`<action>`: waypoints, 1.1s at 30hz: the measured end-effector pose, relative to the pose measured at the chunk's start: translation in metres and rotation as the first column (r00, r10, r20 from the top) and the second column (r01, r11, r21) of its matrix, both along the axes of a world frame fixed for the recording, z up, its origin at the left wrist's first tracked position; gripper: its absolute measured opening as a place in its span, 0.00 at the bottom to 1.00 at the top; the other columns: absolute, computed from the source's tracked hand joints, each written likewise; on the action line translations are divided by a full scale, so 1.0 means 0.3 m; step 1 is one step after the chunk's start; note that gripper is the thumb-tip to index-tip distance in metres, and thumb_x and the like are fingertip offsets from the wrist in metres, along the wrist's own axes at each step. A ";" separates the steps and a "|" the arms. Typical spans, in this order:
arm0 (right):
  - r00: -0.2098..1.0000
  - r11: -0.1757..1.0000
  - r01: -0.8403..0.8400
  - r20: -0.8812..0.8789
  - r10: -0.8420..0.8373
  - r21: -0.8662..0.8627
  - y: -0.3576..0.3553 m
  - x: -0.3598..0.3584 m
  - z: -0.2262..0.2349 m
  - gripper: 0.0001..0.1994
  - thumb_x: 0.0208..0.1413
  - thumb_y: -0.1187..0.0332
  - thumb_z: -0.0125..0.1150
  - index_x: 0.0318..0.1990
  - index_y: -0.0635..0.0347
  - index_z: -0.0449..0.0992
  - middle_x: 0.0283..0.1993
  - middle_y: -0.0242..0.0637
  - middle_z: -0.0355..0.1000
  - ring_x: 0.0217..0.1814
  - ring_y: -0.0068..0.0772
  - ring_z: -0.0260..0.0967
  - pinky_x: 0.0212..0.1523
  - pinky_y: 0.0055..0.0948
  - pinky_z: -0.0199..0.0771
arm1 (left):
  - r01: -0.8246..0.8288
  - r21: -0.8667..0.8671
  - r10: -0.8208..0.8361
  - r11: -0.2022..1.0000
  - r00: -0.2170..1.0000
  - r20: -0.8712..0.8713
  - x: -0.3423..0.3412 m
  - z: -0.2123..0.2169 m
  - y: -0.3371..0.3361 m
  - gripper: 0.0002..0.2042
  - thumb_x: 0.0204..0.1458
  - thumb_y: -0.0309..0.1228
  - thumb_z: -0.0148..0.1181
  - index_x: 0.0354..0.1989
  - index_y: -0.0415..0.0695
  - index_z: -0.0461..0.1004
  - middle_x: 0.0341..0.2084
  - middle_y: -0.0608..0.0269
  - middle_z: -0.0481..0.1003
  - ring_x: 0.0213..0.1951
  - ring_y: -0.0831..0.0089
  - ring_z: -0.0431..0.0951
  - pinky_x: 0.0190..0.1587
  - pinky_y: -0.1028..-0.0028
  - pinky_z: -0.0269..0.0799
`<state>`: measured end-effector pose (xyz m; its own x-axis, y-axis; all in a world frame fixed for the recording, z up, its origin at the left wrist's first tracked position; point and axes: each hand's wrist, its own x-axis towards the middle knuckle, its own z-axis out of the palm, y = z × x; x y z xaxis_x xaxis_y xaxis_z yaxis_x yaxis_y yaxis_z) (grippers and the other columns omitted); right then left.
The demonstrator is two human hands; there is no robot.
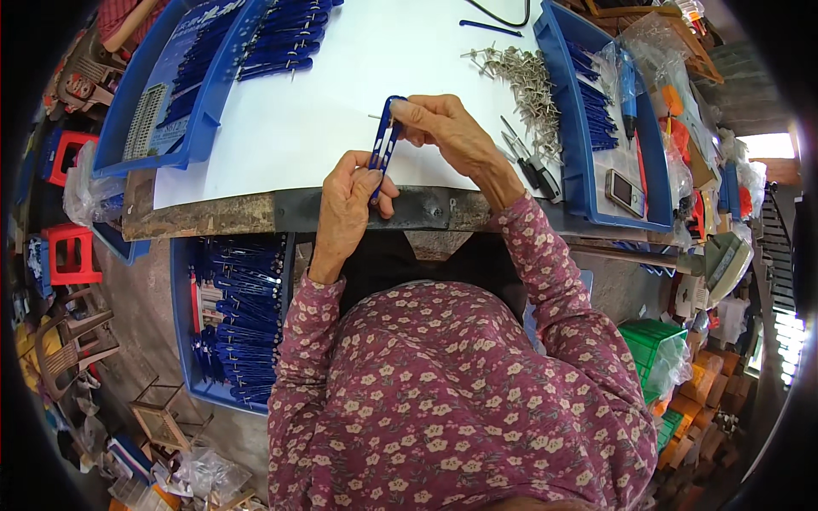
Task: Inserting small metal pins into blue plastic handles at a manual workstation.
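Both hands grasping blue plastic clip (pixel 383 146): left hand (pixel 351 198) lower end, right hand (pixel 443 126) top.

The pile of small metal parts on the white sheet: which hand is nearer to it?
Right. The right hand sits just left of the pile of metal parts, pinching the top of the blue plastic piece. The left hand holds that piece's lower end, farther away, at the table edge.
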<state>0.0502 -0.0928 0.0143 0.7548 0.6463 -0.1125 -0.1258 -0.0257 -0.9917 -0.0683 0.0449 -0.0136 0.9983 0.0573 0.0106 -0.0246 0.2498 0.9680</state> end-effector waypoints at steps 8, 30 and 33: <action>0.998 0.999 0.036 0.044 -0.034 -0.029 0.045 0.000 0.000 0.13 0.41 0.60 0.65 0.24 0.60 0.74 0.20 0.27 0.65 0.24 0.17 0.56 0.30 0.17 0.55 | 0.009 -0.021 -0.009 1.000 0.999 -0.033 0.004 -0.009 0.005 0.09 0.56 0.30 0.43 0.38 0.36 0.62 0.20 0.61 0.70 0.18 0.80 0.68 0.22 0.83 0.64; 0.999 0.998 0.038 -0.010 -0.039 -0.041 0.043 -0.048 0.016 0.17 0.53 0.59 0.52 0.34 0.69 0.73 0.22 0.28 0.63 0.22 0.16 0.52 0.22 0.15 0.51 | -0.142 -0.006 0.141 0.990 0.988 -0.067 0.071 0.051 0.164 0.08 0.52 0.28 0.45 0.35 0.34 0.63 0.20 0.58 0.71 0.17 0.78 0.68 0.21 0.81 0.67; 1.000 0.995 -0.005 0.027 0.008 -0.102 0.019 -0.087 0.033 0.14 0.52 0.62 0.52 0.35 0.67 0.73 0.22 0.28 0.63 0.22 0.16 0.53 0.23 0.14 0.53 | -0.208 0.208 0.236 0.956 0.964 -0.120 0.118 0.070 0.289 0.06 0.50 0.26 0.44 0.31 0.37 0.66 0.19 0.61 0.71 0.16 0.81 0.68 0.20 0.83 0.65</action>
